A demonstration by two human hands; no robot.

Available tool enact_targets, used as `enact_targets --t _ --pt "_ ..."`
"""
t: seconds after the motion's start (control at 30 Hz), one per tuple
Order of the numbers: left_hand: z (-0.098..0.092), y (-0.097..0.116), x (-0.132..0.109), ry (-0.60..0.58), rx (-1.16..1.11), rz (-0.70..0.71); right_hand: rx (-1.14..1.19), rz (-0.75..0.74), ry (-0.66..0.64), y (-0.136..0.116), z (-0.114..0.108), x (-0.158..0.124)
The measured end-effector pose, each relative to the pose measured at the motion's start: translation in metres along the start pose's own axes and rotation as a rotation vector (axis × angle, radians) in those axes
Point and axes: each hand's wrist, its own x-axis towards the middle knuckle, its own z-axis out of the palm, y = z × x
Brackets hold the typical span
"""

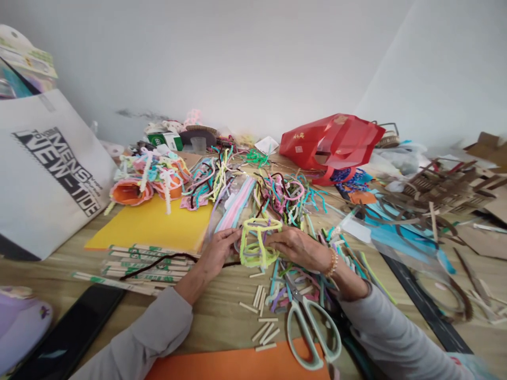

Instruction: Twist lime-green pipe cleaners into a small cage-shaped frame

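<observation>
A small basket-like frame of yellow-green pipe cleaner (256, 241) stands on the wooden table between my two hands. My left hand (219, 252) pinches its left side, fingers closed, with a dark brown pipe cleaner (158, 262) trailing off to the left from it. My right hand (298, 247) grips the frame's right side from above, a bead bracelet on the wrist. Behind the frame lies a heap of loose coloured pipe cleaners (277, 192).
Pale green scissors (311, 327) and several short cut sticks (264, 330) lie near my right forearm. A yellow sheet (152, 227), paper-wrapped sticks (138, 261), a white tote bag (47, 169), a red bag (330, 142), cardboard strips (439, 190), a phone (71, 332) and orange sheet (237, 367) surround.
</observation>
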Motion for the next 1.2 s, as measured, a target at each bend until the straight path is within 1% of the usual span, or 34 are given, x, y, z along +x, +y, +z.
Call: enact_targets --t 0.13,0.23,0.33,0.43,0.5,0.6,0.67,0.73,0.87,1.0,1.1,1.2 --pt "-0.002 -0.004 0.002 -0.010 0.026 -0.010 0.059 0.021 -0.062 0.001 0.000 0.001" --pt "-0.002 -0.005 0.001 -0.042 0.122 -0.025 0.073 0.052 -0.087 -0.003 0.001 0.002" --pt "0.000 -0.005 -0.002 -0.028 0.231 0.015 0.091 0.064 -0.124 -0.008 0.003 0.002" --pt "0.004 -0.004 -0.005 0.001 0.259 0.077 0.139 0.065 -0.160 -0.010 0.008 0.004" --pt "0.007 -0.004 -0.007 0.038 0.273 0.124 0.213 0.045 -0.175 -0.011 0.013 0.006" --pt "0.012 -0.005 -0.008 0.115 0.276 0.165 0.334 0.021 -0.150 -0.010 0.017 0.008" --pt "0.014 -0.006 -0.009 0.139 0.264 0.169 0.382 0.022 -0.113 -0.009 0.019 0.008" --pt "0.016 -0.006 -0.009 0.150 0.260 0.175 0.416 0.022 -0.107 -0.008 0.021 0.008" --pt "0.019 -0.005 -0.009 0.155 0.274 0.215 0.488 0.017 -0.141 -0.007 0.027 0.009" --pt "0.014 -0.007 -0.006 0.170 0.384 0.267 0.509 0.052 -0.101 -0.008 0.032 0.010" --pt "0.009 -0.010 -0.004 0.232 0.497 0.376 0.466 0.089 -0.052 -0.010 0.029 0.010" --pt "0.009 -0.007 -0.009 0.392 0.559 0.541 0.396 0.113 -0.059 -0.011 0.023 0.009"
